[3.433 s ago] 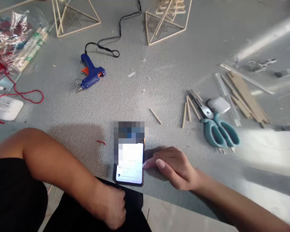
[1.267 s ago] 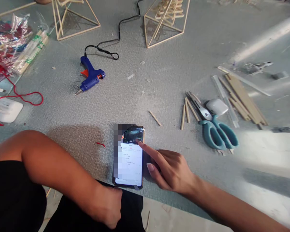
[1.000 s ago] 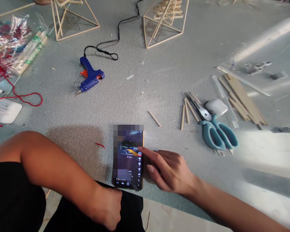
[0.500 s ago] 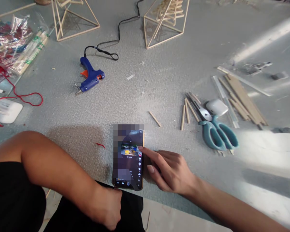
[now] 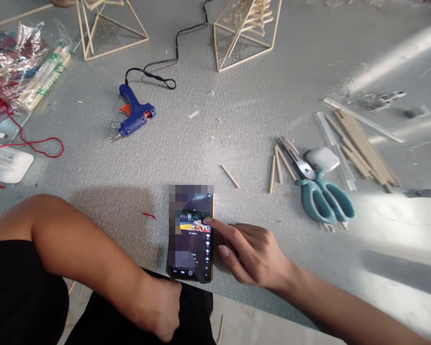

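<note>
A smartphone (image 5: 192, 244) lies flat at the table's near edge with its lit screen up; parts are blurred out. The index fingertip of my right hand (image 5: 253, 251) touches the upper right of the screen. That finger is stretched out, the thumb is apart from it, and the other fingers bend loosely with nothing held. My left hand (image 5: 163, 306) is curled into a fist beside the phone's lower left corner, its fingers mostly hidden from view. A short red thread scrap (image 5: 150, 216) lies left of the phone.
A blue glue gun (image 5: 134, 115) with a black cord lies ahead. Teal-handled scissors (image 5: 325, 199), a white case (image 5: 322, 159) and wooden sticks (image 5: 362, 148) are at right. Stick frames (image 5: 244, 55) stand at the back. Plastic packaging (image 5: 21, 57) and red yarn (image 5: 52, 154) lie at left.
The picture on the phone screen differs slightly. Both hands and the things on the table stay where they were.
</note>
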Demonstrator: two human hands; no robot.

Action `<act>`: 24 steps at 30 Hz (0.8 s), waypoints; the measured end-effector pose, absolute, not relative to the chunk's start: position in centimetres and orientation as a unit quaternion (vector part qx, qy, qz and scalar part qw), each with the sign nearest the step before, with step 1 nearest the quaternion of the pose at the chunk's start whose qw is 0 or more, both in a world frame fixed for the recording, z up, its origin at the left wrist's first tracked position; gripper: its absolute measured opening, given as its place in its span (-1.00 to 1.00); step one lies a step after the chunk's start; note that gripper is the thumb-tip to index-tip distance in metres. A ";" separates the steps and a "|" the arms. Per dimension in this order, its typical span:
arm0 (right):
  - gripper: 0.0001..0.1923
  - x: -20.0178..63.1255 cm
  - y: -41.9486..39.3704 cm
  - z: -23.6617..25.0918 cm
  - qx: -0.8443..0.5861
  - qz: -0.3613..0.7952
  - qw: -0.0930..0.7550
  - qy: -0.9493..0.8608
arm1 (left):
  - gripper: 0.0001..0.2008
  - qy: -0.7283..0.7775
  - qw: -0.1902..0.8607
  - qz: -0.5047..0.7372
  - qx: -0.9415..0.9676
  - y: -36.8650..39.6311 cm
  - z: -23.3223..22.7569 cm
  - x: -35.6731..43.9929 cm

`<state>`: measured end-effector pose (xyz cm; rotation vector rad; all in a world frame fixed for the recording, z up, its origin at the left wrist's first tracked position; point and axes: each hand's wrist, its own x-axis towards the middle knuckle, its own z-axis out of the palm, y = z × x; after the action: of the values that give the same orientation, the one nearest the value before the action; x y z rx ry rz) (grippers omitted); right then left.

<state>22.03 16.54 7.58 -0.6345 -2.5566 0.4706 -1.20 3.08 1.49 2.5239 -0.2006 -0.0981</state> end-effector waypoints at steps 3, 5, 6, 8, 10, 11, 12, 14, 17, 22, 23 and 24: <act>-0.60 22.1 16.5 7.6 -0.230 0.179 0.229 -0.929 | -0.60 -0.063 0.286 -0.007 0.956 2.8 1.1 -1.4; -0.60 22.1 16.6 7.6 -0.230 0.181 0.227 -0.929 | -0.62 -0.066 0.287 0.016 0.956 2.6 0.8 -1.4; -0.60 22.0 16.6 7.7 -0.231 0.180 0.227 -0.929 | -0.62 -0.067 0.289 0.025 0.955 2.5 0.7 -1.4; -0.60 22.0 16.6 7.8 -0.232 0.178 0.229 -0.929 | -0.60 -0.065 0.291 0.031 0.954 2.6 0.6 -1.4; -0.60 21.9 16.6 7.8 -0.232 0.176 0.231 -0.928 | -0.59 -0.074 0.291 -0.001 0.954 2.8 0.8 -1.2; -0.60 21.9 16.6 7.8 -0.232 0.176 0.232 -0.928 | -0.60 -0.080 0.288 -0.027 0.954 2.9 1.1 -1.2; -0.60 21.9 16.6 7.8 -0.231 0.176 0.233 -0.928 | -0.62 -0.089 0.283 -0.049 0.954 3.1 1.3 -1.1; -0.60 21.9 16.6 7.8 -0.229 0.177 0.233 -0.928 | -0.67 -0.108 0.261 -0.081 0.956 3.4 1.9 -1.0; -0.59 22.0 16.6 7.7 -0.228 0.179 0.229 -0.929 | -0.72 -0.118 0.225 -0.096 0.962 3.7 2.8 -1.0; -0.59 22.0 16.5 7.6 -0.230 0.176 0.230 -0.929 | -0.77 -0.121 0.201 -0.098 0.967 4.1 3.5 -1.2; -0.58 22.0 16.5 7.6 -0.230 0.177 0.230 -0.929 | -0.77 -0.121 0.200 -0.099 0.967 4.1 3.5 -1.2; -0.58 22.0 16.5 7.6 -0.230 0.178 0.228 -0.929 | -0.78 -0.119 0.202 -0.101 0.967 4.1 3.4 -1.2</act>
<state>22.05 16.53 7.62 -0.6335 -2.5593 0.4913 -1.19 4.13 3.41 2.7008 -0.3333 -0.2816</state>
